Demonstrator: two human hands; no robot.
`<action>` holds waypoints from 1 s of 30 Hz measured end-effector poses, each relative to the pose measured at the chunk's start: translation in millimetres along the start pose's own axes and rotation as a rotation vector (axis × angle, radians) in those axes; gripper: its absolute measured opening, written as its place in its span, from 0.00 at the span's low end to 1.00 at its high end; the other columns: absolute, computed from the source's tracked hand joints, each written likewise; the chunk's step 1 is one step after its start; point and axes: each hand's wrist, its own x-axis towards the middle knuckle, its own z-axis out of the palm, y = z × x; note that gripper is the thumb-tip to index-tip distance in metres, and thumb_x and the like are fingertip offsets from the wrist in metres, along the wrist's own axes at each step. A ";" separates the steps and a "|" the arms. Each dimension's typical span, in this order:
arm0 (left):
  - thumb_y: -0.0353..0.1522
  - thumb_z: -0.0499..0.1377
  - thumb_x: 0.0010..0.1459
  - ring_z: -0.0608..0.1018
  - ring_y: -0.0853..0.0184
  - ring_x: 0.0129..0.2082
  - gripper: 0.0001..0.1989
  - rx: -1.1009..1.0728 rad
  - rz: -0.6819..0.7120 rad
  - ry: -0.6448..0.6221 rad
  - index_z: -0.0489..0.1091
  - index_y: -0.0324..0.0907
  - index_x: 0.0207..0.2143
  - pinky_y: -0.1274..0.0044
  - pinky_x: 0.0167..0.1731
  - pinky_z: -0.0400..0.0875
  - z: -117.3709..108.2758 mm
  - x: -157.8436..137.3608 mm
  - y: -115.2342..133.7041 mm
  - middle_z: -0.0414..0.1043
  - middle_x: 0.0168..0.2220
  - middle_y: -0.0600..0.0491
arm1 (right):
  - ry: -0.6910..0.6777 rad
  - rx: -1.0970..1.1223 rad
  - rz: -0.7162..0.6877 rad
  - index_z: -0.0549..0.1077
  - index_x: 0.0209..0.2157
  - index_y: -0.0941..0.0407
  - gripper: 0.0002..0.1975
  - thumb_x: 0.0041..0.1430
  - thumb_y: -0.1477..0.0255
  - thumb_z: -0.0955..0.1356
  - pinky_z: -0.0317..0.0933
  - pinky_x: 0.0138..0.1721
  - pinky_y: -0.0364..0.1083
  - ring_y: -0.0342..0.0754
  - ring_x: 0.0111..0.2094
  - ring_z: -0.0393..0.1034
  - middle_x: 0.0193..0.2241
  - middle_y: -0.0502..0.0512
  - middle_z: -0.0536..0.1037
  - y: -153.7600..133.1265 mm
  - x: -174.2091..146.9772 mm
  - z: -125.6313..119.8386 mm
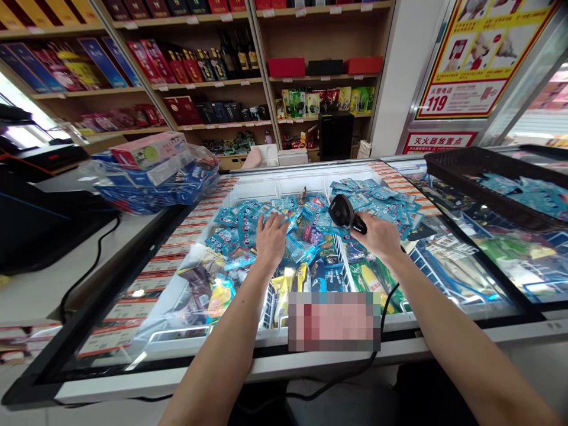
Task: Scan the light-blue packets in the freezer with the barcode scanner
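Note:
My right hand (378, 236) is wrapped round the handle of a black barcode scanner (341, 211), its head tilted over the packets. From the scanner a black cable (382, 313) runs down past the front edge of the freezer. My left hand (271, 238) lies palm down with fingers apart, on or just above a heap of small blue packets (248, 222); whether it touches one I cannot tell. Another pile of blue packets (393, 204) lies to the right of the scanner. Between my hands show wrapped ice creams (306, 234) in mixed colours.
The chest freezer's front rim (177, 378) runs below my forearms. At left sits a plastic-wrapped stack of boxes (155, 171). A dark basket (497, 204) with blue packets stands right. Behind are shelves (213, 86) of bottles and boxes. A blurred patch hides part of the front.

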 end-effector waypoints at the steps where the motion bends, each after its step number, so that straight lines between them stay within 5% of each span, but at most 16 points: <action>1: 0.24 0.47 0.59 0.63 0.60 0.61 0.22 -0.012 0.025 -0.012 0.71 0.49 0.49 0.58 0.64 0.42 1.0 0.7 -0.7 0.68 0.55 0.51 | -0.003 0.004 0.000 0.71 0.49 0.50 0.20 0.57 0.58 0.64 0.54 0.29 0.45 0.49 0.31 0.72 0.35 0.54 0.79 -0.1 0.2 -0.3; 6: 0.23 0.45 0.59 0.69 0.64 0.57 0.24 -0.078 0.133 -0.078 0.68 0.48 0.53 0.60 0.65 0.43 2.4 4.1 2.1 0.70 0.54 0.51 | -0.036 -0.001 0.018 0.71 0.48 0.49 0.19 0.57 0.59 0.65 0.54 0.29 0.45 0.50 0.31 0.72 0.34 0.53 0.79 -1.4 0.8 -2.8; 12: 0.34 0.44 0.65 0.74 0.64 0.52 0.18 -0.169 0.083 -0.063 0.67 0.48 0.53 0.61 0.63 0.48 1.4 14.7 28.5 0.73 0.52 0.52 | -0.038 0.012 0.013 0.72 0.48 0.51 0.20 0.59 0.57 0.63 0.55 0.28 0.45 0.50 0.30 0.72 0.33 0.55 0.79 -1.1 0.9 -3.8; 20: 0.39 0.44 0.66 0.66 0.61 0.60 0.23 -0.226 0.098 -0.182 0.59 0.45 0.60 0.65 0.59 0.58 20.1 45.9 45.2 0.62 0.61 0.50 | -0.074 0.031 0.048 0.72 0.48 0.51 0.19 0.58 0.58 0.64 0.55 0.29 0.45 0.51 0.32 0.73 0.34 0.55 0.79 -4.1 2.2 -10.9; 24: 0.41 0.43 0.66 0.67 0.62 0.59 0.21 -0.283 0.127 -0.233 0.65 0.46 0.55 0.67 0.56 0.62 27.5 44.1 45.5 0.67 0.58 0.51 | -0.084 0.029 0.031 0.71 0.49 0.50 0.19 0.59 0.58 0.64 0.56 0.30 0.45 0.51 0.33 0.73 0.35 0.55 0.79 -2.2 2.2 -10.1; 27: 0.42 0.44 0.65 0.71 0.61 0.54 0.20 -0.304 0.063 -0.126 0.69 0.43 0.47 0.68 0.54 0.65 30.0 35.2 44.0 0.70 0.52 0.47 | -0.075 0.026 0.021 0.71 0.49 0.50 0.19 0.59 0.58 0.63 0.56 0.30 0.45 0.51 0.33 0.73 0.36 0.55 0.79 -0.4 2.4 -7.3; 30: 0.45 0.49 0.62 0.63 0.57 0.61 0.18 -0.272 0.037 -0.055 0.70 0.41 0.42 0.64 0.58 0.60 31.8 29.3 42.8 0.64 0.58 0.44 | -0.068 0.021 0.021 0.71 0.49 0.50 0.20 0.58 0.58 0.64 0.56 0.30 0.45 0.52 0.33 0.73 0.35 0.55 0.79 -0.6 2.9 -5.9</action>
